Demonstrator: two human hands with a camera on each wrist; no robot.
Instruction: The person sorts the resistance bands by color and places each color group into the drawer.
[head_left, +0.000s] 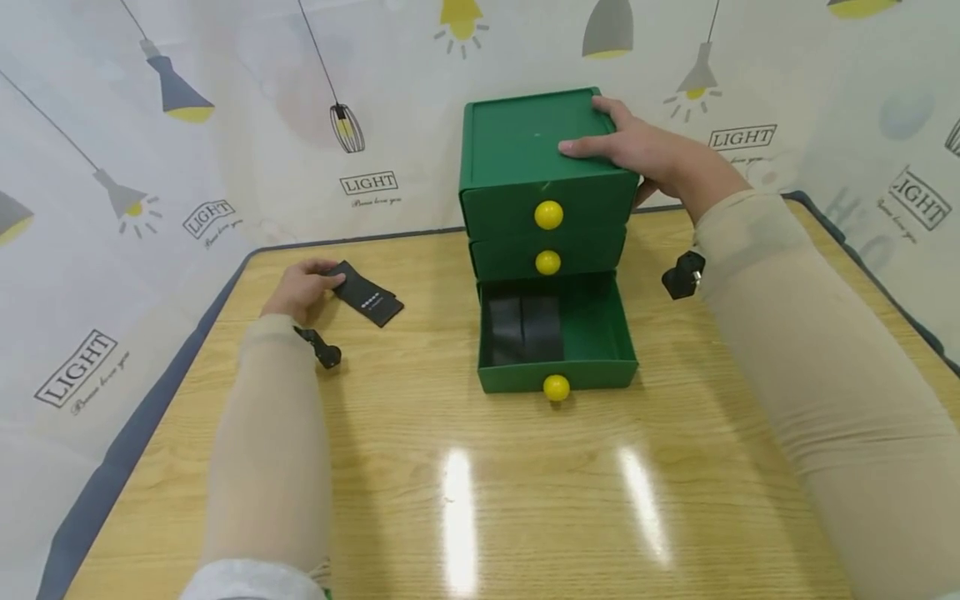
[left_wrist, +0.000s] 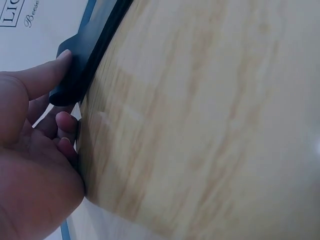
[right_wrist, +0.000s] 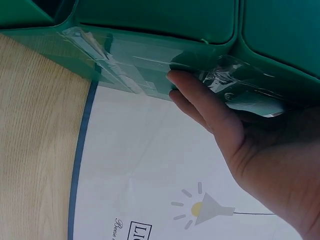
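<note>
At the left of the table, my left hand (head_left: 300, 287) pinches the end of some flat black card-like pieces (head_left: 369, 296), which overlap and bear white dots and small print. In the left wrist view the thumb lies on top of the black pieces (left_wrist: 80, 72), with fingers below. My right hand (head_left: 648, 157) rests on the top right edge of a green cabinet (head_left: 536, 137), some fingers on top and others straight against its taped side (right_wrist: 145, 60). The cabinet's bottom drawer (head_left: 517, 382) is pulled out; two flat black pieces (head_left: 540, 325) lie side by side in its left part.
Two upper drawers, with yellow round knobs (head_left: 548, 215), are closed above the pulled-out one. The wooden table (head_left: 405, 467) has a dark blue border along its edges. A white curtain (head_left: 405, 108) printed with lamps stands behind and at the sides.
</note>
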